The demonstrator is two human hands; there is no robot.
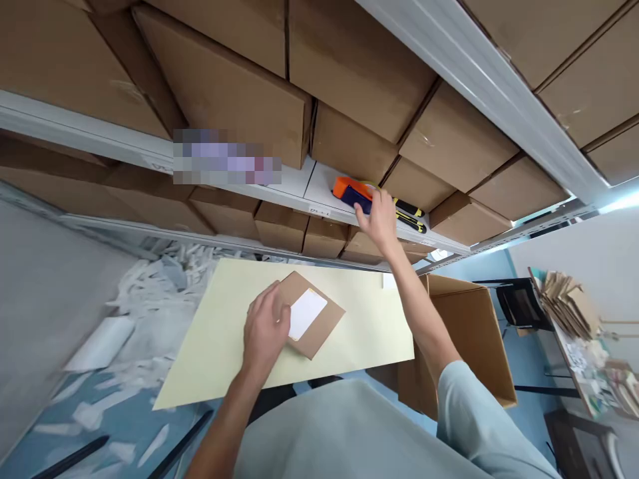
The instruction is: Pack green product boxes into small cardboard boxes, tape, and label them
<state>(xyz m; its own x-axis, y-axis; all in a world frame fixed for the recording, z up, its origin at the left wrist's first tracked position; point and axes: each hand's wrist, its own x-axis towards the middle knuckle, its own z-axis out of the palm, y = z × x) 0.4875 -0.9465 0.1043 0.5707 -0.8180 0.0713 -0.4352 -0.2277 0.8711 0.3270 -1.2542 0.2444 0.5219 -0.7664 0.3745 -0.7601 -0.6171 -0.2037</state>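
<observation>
The right arm stretches forward and up, its bare forearm (pixel 419 303) angled across the right end of a pale yellow, flat rectangular surface (pixel 210 346), with a light grey-blue sleeve (pixel 482 399) covering the upper arm. The right hand (pixel 378 218) is at the front of a white metal shelf (pixel 294 181), back of the hand up and wrist nearly straight. Its thumb is spread away from the other fingers, along the near side of an orange and dark blue hand-held tool (pixel 349 191) lying on the shelf; the fingers reach over the tool's right end, but I cannot tell whether they are clamped on it. Black and yellow tool handles (pixel 412 223) lie just to the right of that hand. The left arm is bent lower down, its forearm rising from the bottom edge. The left hand (pixel 263 331) is at the left side of a small brown cardboard box (pixel 324 332) bearing a white rectangular label (pixel 307 314), which is over the middle of the surface, label upward. The left fingers are curled close together against the box; how firmly they grip is hidden.
</observation>
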